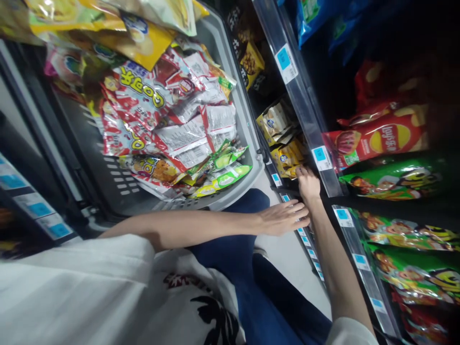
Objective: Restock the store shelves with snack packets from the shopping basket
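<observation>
My right hand (309, 184) reaches into the lower shelf with its fingers curled against the near edge of a yellow snack bag (283, 157); the fingertips are partly hidden. Just beside it, my left hand (285, 217) is stretched out over the shelf's front edge, its fingers extended and holding nothing. A cream-coloured snack bag (275, 122) lies behind the yellow one on the same shelf. To the left, a grey basket (253, 129) is heaped with snack bags, among them red and white candy bags (138, 98) and a green and yellow bag (226, 178).
An upper shelf edge with price tags (286, 62) runs close above my right hand. Red chip bags (384, 136) and green snack bags (398, 179) fill that shelf. Another tagged shelf edge (39, 211) stands at the left. My legs (233, 268) are close below the shelf.
</observation>
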`<state>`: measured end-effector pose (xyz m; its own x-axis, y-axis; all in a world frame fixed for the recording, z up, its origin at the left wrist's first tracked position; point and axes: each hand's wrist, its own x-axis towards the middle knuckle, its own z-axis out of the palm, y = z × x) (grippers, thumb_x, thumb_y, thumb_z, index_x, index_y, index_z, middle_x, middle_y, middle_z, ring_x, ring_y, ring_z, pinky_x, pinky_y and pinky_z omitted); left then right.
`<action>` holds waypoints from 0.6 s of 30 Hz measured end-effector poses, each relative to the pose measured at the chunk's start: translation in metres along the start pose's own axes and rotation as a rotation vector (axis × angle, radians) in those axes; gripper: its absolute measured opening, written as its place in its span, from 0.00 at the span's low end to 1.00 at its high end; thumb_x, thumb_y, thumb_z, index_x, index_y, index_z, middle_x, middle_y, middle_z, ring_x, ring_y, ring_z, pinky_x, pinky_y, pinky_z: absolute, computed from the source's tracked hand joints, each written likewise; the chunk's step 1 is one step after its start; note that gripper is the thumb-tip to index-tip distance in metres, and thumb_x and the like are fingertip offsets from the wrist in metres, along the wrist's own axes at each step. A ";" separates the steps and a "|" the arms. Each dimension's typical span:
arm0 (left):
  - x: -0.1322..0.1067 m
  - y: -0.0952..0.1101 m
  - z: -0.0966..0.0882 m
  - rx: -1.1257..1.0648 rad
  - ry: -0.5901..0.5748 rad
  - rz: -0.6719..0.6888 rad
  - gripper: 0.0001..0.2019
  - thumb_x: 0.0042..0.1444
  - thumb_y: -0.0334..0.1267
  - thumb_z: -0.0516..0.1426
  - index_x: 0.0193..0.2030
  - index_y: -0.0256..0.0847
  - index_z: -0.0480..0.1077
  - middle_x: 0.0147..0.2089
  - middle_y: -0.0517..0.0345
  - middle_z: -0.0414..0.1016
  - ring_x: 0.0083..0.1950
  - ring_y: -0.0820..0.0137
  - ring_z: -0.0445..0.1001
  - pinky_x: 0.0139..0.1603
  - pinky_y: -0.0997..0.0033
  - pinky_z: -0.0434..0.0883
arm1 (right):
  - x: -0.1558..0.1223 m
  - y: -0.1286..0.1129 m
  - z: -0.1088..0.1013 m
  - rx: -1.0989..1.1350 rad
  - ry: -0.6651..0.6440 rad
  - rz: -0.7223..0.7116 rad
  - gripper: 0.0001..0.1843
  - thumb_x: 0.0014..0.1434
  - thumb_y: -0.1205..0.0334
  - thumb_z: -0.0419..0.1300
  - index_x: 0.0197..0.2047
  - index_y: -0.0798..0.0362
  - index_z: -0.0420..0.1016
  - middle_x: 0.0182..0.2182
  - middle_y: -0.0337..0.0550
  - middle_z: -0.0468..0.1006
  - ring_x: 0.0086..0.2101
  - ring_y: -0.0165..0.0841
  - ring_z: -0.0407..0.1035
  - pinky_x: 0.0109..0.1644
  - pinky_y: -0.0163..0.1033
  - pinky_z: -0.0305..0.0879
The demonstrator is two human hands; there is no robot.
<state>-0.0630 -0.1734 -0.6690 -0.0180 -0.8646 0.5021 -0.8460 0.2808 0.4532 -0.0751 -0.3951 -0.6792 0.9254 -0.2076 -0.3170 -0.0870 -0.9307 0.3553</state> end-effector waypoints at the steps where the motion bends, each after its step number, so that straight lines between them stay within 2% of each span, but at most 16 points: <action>1: 0.000 0.000 -0.001 0.017 -0.007 0.010 0.23 0.60 0.26 0.52 0.63 0.29 0.68 0.61 0.34 0.69 0.63 0.52 0.68 0.63 0.51 0.64 | 0.005 0.001 0.002 0.001 -0.021 0.013 0.28 0.67 0.73 0.41 0.64 0.60 0.70 0.60 0.63 0.73 0.58 0.52 0.66 0.47 0.51 0.74; 3: 0.000 -0.001 -0.002 0.041 -0.017 0.014 0.22 0.61 0.25 0.50 0.62 0.29 0.68 0.60 0.35 0.69 0.61 0.52 0.68 0.61 0.53 0.65 | 0.013 0.003 0.005 0.010 -0.051 0.025 0.27 0.67 0.73 0.41 0.62 0.57 0.72 0.61 0.59 0.73 0.59 0.50 0.66 0.47 0.49 0.73; 6: -0.001 -0.002 -0.001 0.048 -0.031 0.006 0.23 0.61 0.24 0.49 0.62 0.29 0.68 0.59 0.36 0.70 0.60 0.52 0.68 0.59 0.54 0.65 | 0.022 0.008 0.007 0.025 -0.060 0.013 0.26 0.67 0.73 0.43 0.58 0.55 0.75 0.63 0.54 0.72 0.60 0.47 0.65 0.53 0.48 0.71; 10: -0.002 -0.002 0.001 0.024 -0.054 0.011 0.22 0.60 0.24 0.48 0.61 0.28 0.68 0.59 0.34 0.69 0.60 0.51 0.67 0.57 0.54 0.64 | 0.021 0.012 0.002 0.052 -0.045 -0.021 0.25 0.67 0.73 0.44 0.59 0.54 0.76 0.62 0.52 0.73 0.60 0.45 0.65 0.56 0.45 0.69; 14: -0.002 -0.001 0.002 0.004 -0.055 0.001 0.21 0.61 0.24 0.48 0.60 0.27 0.68 0.59 0.33 0.68 0.60 0.49 0.67 0.58 0.53 0.63 | 0.008 0.004 -0.001 0.023 -0.029 -0.050 0.25 0.69 0.72 0.44 0.62 0.55 0.72 0.62 0.54 0.73 0.60 0.45 0.64 0.52 0.45 0.69; 18: -0.002 0.000 0.002 -0.029 -0.060 0.001 0.21 0.60 0.25 0.49 0.60 0.26 0.68 0.59 0.31 0.68 0.60 0.49 0.67 0.58 0.52 0.62 | 0.001 -0.005 0.012 -0.026 -0.023 0.041 0.26 0.69 0.71 0.40 0.61 0.60 0.72 0.57 0.61 0.75 0.57 0.49 0.66 0.51 0.48 0.68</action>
<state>-0.0636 -0.1728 -0.6716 -0.0513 -0.8877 0.4575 -0.8300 0.2927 0.4748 -0.0782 -0.3941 -0.6915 0.9126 -0.2521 -0.3218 -0.1144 -0.9132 0.3910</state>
